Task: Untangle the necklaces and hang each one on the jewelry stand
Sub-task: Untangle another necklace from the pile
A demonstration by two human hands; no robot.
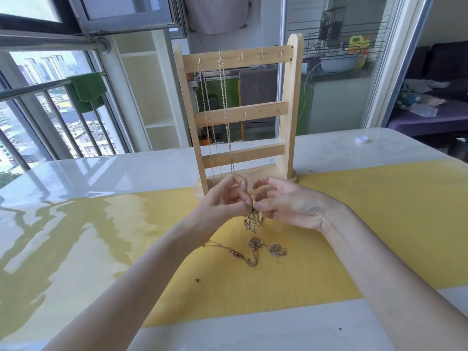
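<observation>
Both forearms reach in from the near edge over the table (76, 178), which carries a yellow band across its glossy white top. Left hand (222, 201) and right hand (286, 206) meet above the band, just in front of the stand (240, 115). Each pinches, between thumb and forefinger, the top of a tangle (252, 220) of chain that hangs below the fingertips; the remaining fingers are loosely curled and hold nothing. More chain (249, 250) lies knotted on the yellow surface directly beneath, trailing left toward the left wrist. Whether it joins the held tangle cannot be told. The wooden stand is upright, with 3 crossbars. 2 necklaces (217, 117) hang from the 2 leftmost hooks of the top bar, reaching down to the base. A white cap (361, 139) sits far right on the table.
</observation>
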